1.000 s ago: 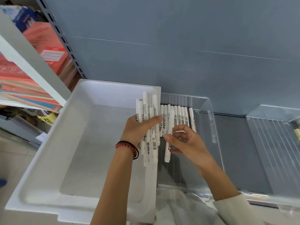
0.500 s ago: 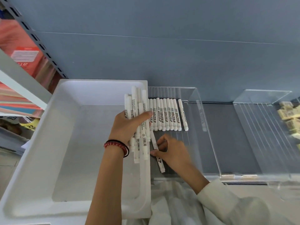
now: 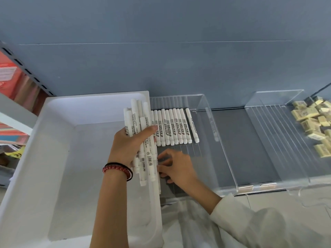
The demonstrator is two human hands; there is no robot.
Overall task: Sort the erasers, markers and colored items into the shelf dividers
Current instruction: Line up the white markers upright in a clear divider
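My left hand (image 3: 129, 145) grips a bundle of white markers (image 3: 141, 126) over the right rim of the white bin (image 3: 53, 140). My right hand (image 3: 176, 167) is just right of the bundle's lower end. Its curled fingertips pinch a single white marker (image 3: 157, 183) that lies along the bin's wall. A neat row of several white markers (image 3: 174, 127) lies at the back of the left clear compartment. Several yellowish erasers (image 3: 311, 122) are heaped in the compartment at the far right.
Clear acrylic dividers (image 3: 216, 140) (image 3: 265, 126) split the grey shelf floor (image 3: 241, 144); no items lie between them. A blue back panel (image 3: 161, 59) closes the shelf. Stacked coloured notebooks (image 3: 10, 77) sit on the rack at far left. The bin's inside shows no items.
The view has shifted right, bringing the erasers into sight. My right hand has dropped from the marker row to the front left of the compartment, beside the bundle. My left hand keeps the bundle.
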